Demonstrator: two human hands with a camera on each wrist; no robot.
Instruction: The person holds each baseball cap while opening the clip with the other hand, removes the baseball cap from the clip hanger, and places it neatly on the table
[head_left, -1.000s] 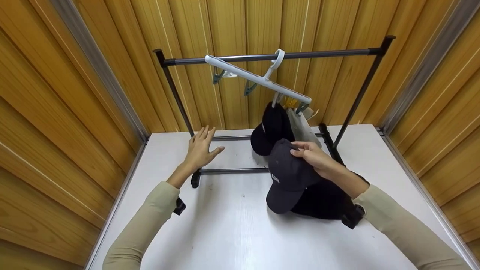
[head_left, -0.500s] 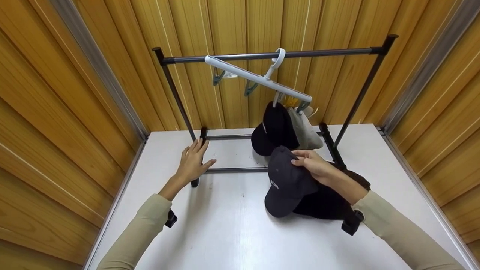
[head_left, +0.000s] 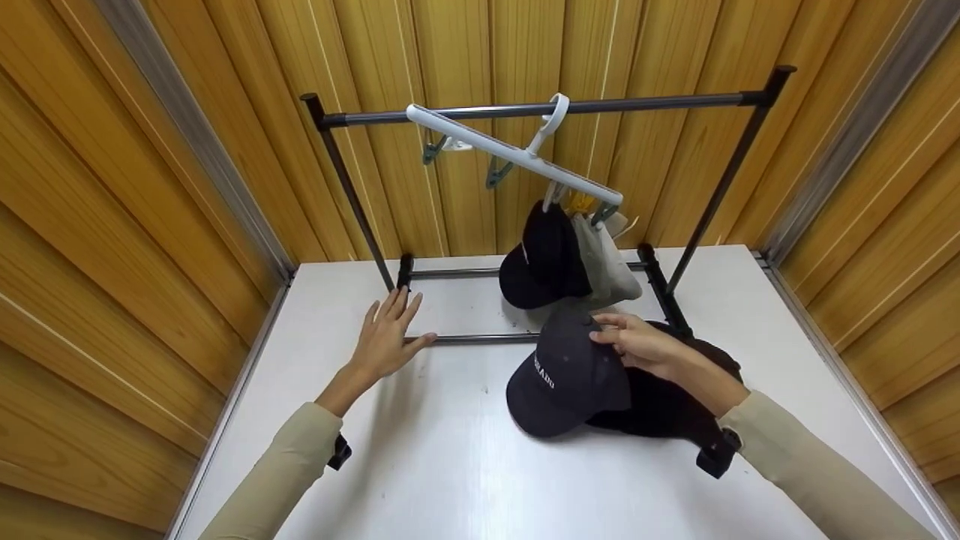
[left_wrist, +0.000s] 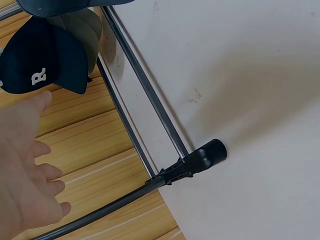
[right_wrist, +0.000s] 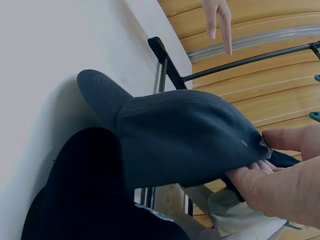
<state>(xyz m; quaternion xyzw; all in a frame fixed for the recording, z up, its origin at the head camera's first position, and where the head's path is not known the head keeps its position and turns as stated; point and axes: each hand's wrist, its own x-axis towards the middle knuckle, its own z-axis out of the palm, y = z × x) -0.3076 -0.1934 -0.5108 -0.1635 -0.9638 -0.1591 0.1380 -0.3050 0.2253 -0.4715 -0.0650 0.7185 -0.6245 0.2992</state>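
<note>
Dark cap point(head_left: 566, 379), with white lettering on its front, hangs from a person's right hand point(head_left: 637, 345), low over a white surface point(head_left: 450, 465) and before a black clothes rack point(head_left: 652, 103); whether the brim touches the surface cannot be told. Thumb and fingers pinch the upper part of the crown, brim downward. The left hand point(head_left: 382, 341), fingers spread, holds nothing, near the rack's left foot in the head view. Other dark headwear point(head_left: 652, 409) lies just beside and partly behind the cap. Above, a white hanger point(head_left: 517, 156) slants on the rack, a black cap point(head_left: 544, 259) and a pale hat point(head_left: 611, 270) gathered below its right end. The pinch takes little cloth, so a sharp lift could let the cap swing or slip. The brim might snag the neighbouring headwear. Knocking the hanging hats could set the hanger swaying.
</note>
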